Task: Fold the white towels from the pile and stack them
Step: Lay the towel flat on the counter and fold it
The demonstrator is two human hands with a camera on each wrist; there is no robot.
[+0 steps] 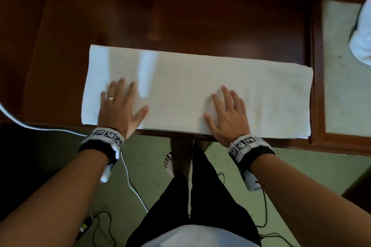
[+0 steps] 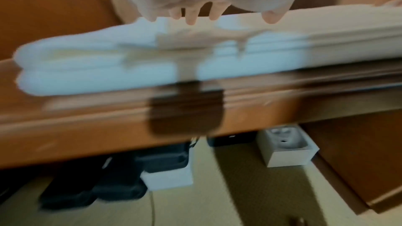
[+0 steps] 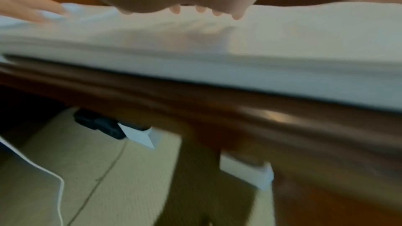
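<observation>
A person stands at a dark wooden table (image 1: pixel 180 16) with both palms pressed flat on a white towel (image 1: pixel 200 78), folded into a long band along the table's near edge. The left hand (image 1: pixel 118 106) lies toward the band's 9 o'clock end, fingers straight and spread, gripping nothing; a ring (image 1: pixel 110 98) shows on one finger. The right hand (image 1: pixel 226 114) rests just right of the band's middle, fingers likewise extended and released onto the cloth. From the left wrist view the towel's edge (image 2: pixel 108 68) shows stacked layers — the fold is several thick. At 2 o'clock, well apart on a pale-topped side surface (image 1: pixel 341 86), sits a bunched mass of white towels (image 1: pixel 361 34). Below the table — green carpet (image 1: pixel 152 166), a white cable (image 1: pixel 130 182) and the person's bare foot (image 1: pixel 170 164).
</observation>
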